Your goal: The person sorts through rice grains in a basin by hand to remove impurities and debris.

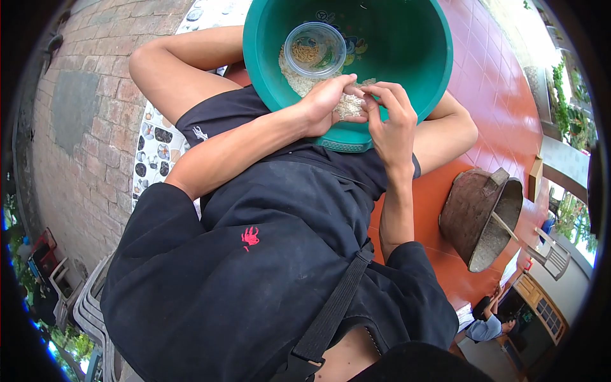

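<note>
A green plastic basin (407,44) rests tilted across my lap. White rice grains (294,79) lie along its near left side. Among them sits a clear plastic cup (338,58) with some yellowish-brown grains (306,53) at its bottom. My left hand (323,102) is cupped, palm up, over the basin's near edge and holds a small heap of rice (350,107). Beside it, my right hand (393,118) has its thumb and forefinger brought together at the heap. Whatever is between those fingertips is too small to make out.
On the red tiled floor (414,210) to the right, a rusty-looking bucket (466,213) leans over with a stick in it. Another person (487,328) is farther off at lower right. Stacked chairs (95,312) stand at lower left, near brick paving (95,140).
</note>
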A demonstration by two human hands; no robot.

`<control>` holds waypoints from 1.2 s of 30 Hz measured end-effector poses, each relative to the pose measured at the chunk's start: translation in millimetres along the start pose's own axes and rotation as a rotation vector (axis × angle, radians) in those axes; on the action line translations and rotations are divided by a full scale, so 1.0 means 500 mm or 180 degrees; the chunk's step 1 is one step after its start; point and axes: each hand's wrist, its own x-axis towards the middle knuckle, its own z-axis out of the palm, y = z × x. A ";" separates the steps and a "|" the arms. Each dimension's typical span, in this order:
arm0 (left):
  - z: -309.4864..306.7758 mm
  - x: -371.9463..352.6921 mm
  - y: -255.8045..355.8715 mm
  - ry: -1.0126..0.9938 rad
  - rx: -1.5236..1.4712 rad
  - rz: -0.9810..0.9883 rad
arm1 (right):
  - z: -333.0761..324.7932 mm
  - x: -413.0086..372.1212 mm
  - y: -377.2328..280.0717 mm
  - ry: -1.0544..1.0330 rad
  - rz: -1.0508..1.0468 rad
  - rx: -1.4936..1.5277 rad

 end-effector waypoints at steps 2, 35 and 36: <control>0.003 -0.001 0.002 0.0076 0.0013 -0.0011 | -0.011 -0.009 0.006 -0.0122 0.0257 0.0109; -0.007 0.012 -0.005 -0.0194 0.0045 0.0014 | -0.021 0.013 -0.022 0.0272 -0.0488 0.0185; -0.004 0.009 -0.002 -0.0196 0.0048 0.0010 | -0.021 0.023 -0.034 0.0494 -0.0577 0.0277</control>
